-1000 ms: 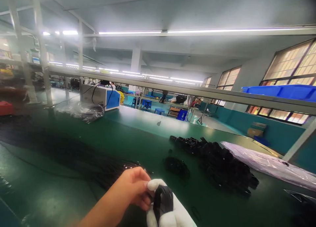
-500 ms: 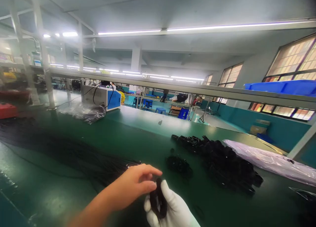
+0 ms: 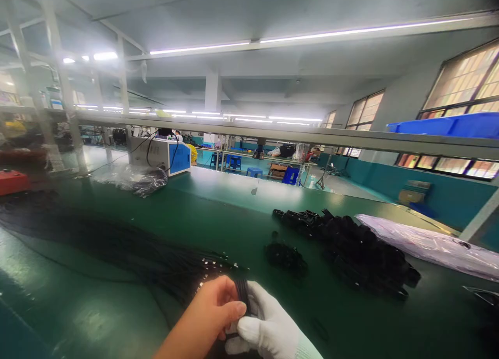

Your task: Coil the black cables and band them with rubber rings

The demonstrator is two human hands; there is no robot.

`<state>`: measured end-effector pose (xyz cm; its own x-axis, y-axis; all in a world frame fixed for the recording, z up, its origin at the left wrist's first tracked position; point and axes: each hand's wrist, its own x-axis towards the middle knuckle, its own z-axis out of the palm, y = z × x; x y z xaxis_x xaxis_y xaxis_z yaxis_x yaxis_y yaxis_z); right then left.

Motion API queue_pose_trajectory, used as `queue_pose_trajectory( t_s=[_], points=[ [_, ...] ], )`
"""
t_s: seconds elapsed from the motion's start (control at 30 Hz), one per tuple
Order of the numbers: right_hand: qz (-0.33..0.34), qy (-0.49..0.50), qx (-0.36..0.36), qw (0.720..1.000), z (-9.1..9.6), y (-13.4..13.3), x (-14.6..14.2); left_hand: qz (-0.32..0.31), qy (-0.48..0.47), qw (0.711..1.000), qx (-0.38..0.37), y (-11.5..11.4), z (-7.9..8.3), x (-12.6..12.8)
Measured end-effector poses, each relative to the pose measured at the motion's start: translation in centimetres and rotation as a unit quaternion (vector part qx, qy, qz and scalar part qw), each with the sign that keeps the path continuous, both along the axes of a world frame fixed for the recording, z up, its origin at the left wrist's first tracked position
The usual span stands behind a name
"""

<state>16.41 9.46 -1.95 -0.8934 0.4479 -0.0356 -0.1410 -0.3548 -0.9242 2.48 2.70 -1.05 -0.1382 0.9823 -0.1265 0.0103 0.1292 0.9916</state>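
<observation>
Low in the head view, a small coil of black cable [image 3: 242,291] sits between my two hands, its windings side by side. My bare left hand [image 3: 218,312] pinches the coil's near side, thumb in front and fingers curled behind. White-gloved, my right hand [image 3: 268,320] wraps it from the right, and its fingers partly hide the lower part. Just left of my hands lies a long bundle of black cables [image 3: 156,255] with small white tips. A small heap of black coils [image 3: 286,258] rests beyond my right hand.
A larger pile of black coils [image 3: 358,249] lies to the right, beside a clear plastic bag [image 3: 429,247]. Further back stand a grey and blue machine [image 3: 163,156] and a crumpled plastic bag [image 3: 144,181]. A shelf rail [image 3: 273,132] crosses above the green table [image 3: 218,221].
The coil has turned in my grip, so its windings now face me. My left hand has closed from spread fingers onto it, and my right thumb has shifted lower.
</observation>
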Motion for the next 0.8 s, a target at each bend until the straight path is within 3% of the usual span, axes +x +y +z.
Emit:
queue_pose_trajectory(
  t_s=[0.13,0.27,0.33,0.4,0.47,0.53,0.63,0.8],
  points=[
    [0.02,0.011,-0.051,0.998,0.4,-0.3,0.0,-0.011,-0.064,0.997,0.043,-0.3,-0.6,0.3],
    [-0.01,-0.003,-0.056,0.998,0.0,-0.3,-0.2,-0.023,-0.079,0.996,0.039,0.0,-0.6,0.0],
    [-0.001,0.007,-0.073,0.997,-0.2,-0.3,-0.2,-0.006,-0.009,1.0,0.024,-0.1,-0.4,-0.2],
    [0.016,0.024,-0.101,0.994,-0.3,-0.4,-0.2,0.061,0.133,0.989,0.032,-0.4,-0.3,-0.2],
    [0.02,0.028,-0.111,0.993,-0.4,-0.5,-0.3,0.126,0.276,0.949,0.086,-0.6,-0.5,-0.1],
    [0.021,0.029,-0.102,0.994,-0.6,-0.5,-0.4,0.143,0.35,0.911,0.163,-0.7,-1.0,0.0],
    [0.022,0.053,-0.101,0.993,-1.2,-0.5,-0.8,0.144,0.368,0.895,0.209,-0.4,-1.9,0.1],
    [0.003,0.068,-0.113,0.991,-1.9,-0.4,-1.3,0.109,0.344,0.905,0.226,0.3,-1.4,-0.6]
  ],
)
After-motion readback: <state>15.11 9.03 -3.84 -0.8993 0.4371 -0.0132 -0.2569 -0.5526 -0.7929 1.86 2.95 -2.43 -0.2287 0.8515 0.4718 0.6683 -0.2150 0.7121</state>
